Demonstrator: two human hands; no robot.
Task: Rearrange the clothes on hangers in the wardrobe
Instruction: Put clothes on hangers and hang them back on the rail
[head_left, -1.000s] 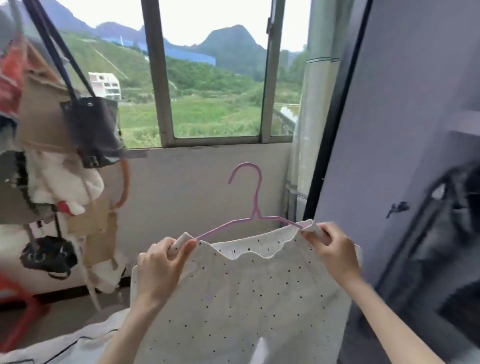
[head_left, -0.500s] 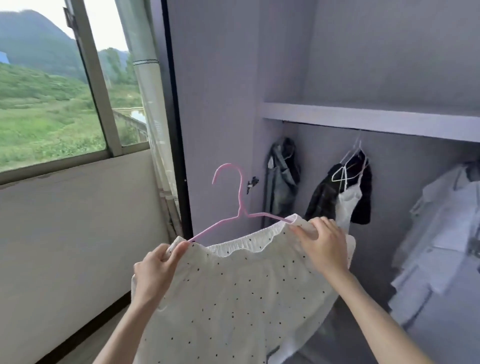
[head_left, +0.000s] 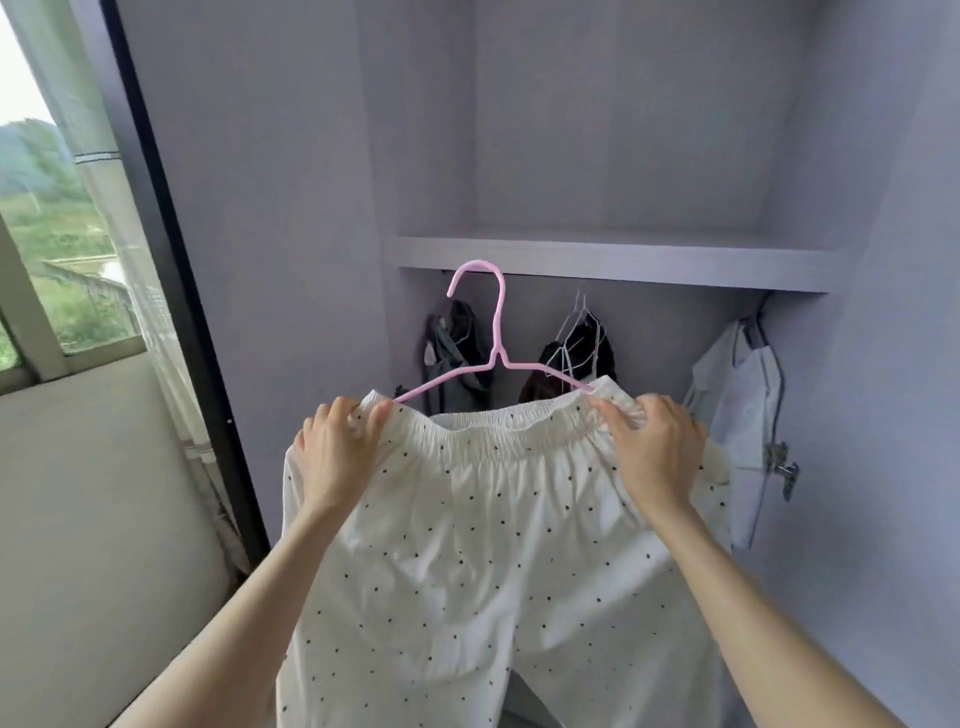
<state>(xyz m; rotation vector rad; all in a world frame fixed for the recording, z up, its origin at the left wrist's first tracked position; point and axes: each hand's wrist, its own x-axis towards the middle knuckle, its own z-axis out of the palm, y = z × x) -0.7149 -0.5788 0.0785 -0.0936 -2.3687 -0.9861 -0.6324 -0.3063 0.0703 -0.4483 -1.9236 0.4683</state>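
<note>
Head view: wardrobe (head_left: 618, 260) now centred.

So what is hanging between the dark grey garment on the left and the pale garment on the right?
In the head view, a black garment on white wire hangers hangs between them.

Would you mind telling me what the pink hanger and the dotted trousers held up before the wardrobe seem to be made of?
The pink hanger looks like thin wire with a smooth, glossy pink coating, judging by its slim, evenly bent rod; solid plastic is possible. The dotted trousers look like soft, matte woven cloth, probably light cotton: they drape in folds, and the waistband is gathered by elastic.
</note>
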